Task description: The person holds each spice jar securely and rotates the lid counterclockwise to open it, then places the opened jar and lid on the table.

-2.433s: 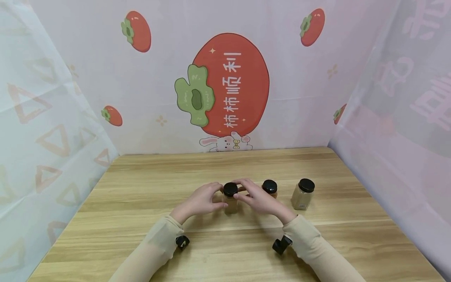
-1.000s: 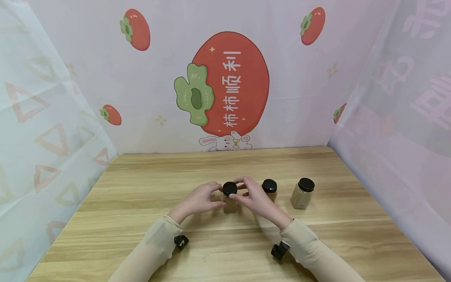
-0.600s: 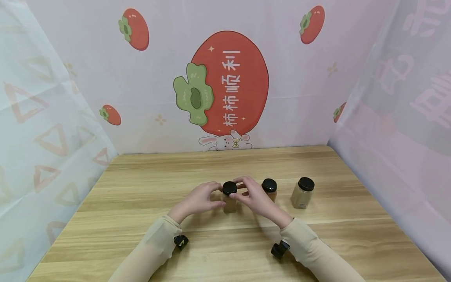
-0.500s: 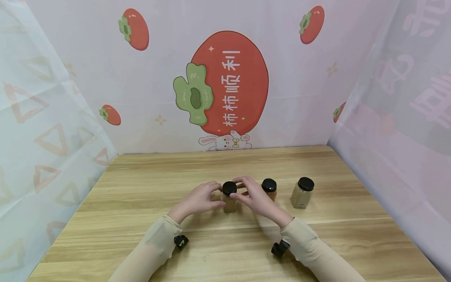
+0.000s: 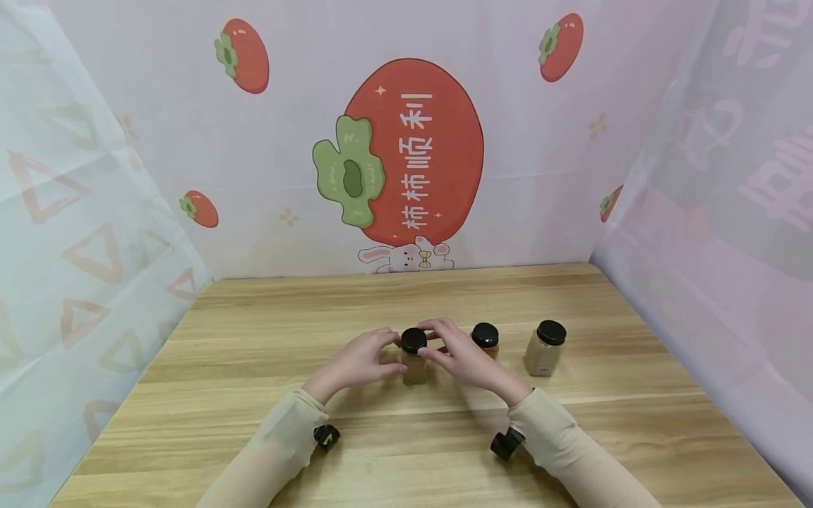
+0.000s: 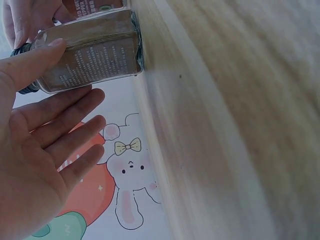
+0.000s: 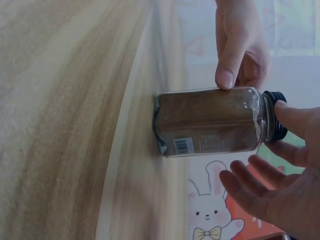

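A clear spice jar (image 5: pixel 416 368) of brown powder stands upright on the table, its black lid (image 5: pixel 414 341) on top. My left hand (image 5: pixel 363 358) holds the jar's body from the left between thumb and index finger; in the left wrist view the other fingers (image 6: pixel 82 127) are spread beside the glass. From the right, my right hand (image 5: pixel 462 356) pinches the lid with thumb and index finger, as the right wrist view shows, while its remaining fingers (image 7: pixel 250 186) stay apart from the jar. The glass carries fine print and a barcode label (image 7: pixel 183 146).
Just behind the right hand stands a second black-lidded jar (image 5: pixel 485 336) with orange-brown contents, partly hidden. Farther right is a third jar (image 5: pixel 545 351) of pale powder. Printed cloth (image 5: pixel 540 212) hangs along the back and both sides of the wooden table (image 5: pixel 286 303).
Over the last half second the right hand and wrist have shifted slightly rightward, its thumb sliding toward the lid's right side. The left hand and the jar have stayed in place.
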Tool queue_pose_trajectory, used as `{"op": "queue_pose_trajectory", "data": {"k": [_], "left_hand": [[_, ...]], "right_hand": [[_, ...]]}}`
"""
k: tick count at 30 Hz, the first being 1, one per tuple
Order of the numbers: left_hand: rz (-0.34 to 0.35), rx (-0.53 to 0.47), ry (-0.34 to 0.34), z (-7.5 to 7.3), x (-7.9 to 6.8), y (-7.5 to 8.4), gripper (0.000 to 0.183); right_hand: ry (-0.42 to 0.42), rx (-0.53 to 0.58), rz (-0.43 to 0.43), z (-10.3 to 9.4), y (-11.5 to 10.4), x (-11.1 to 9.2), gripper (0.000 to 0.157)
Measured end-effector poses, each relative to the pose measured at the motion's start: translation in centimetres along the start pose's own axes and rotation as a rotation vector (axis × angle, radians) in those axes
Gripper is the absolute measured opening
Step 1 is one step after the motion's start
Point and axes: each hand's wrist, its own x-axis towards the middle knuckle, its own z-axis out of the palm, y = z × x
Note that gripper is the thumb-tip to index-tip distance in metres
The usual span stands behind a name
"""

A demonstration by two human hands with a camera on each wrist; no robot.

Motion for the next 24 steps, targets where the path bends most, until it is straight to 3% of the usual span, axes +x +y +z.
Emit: {"op": "queue_pose_trajectory", "data": {"k": [6, 11, 19, 24], "left_hand": [[-0.004, -0.001, -0.001, 0.1, -0.1, 0.0, 0.040], [-0.009, 0.001, 0.001, 0.1, -0.1, 0.0, 0.041], [-0.008, -0.004, 0.006, 0.2, 0.0, -0.1, 0.040], [-0.005, -0.003, 0.007, 0.2, 0.0, -0.1, 0.039]], "right_hand": [[0.001, 0.033, 0.003, 0.0, 0.0, -0.1, 0.048], [0.051, 0.077, 0.037, 0.2, -0.1, -0.2, 0.057], [0.182, 0.034, 0.069, 1.5, -0.4, -0.3, 0.053], [0.206, -0.009, 0.063, 1.9, -0.6, -0.1, 0.052]]}}
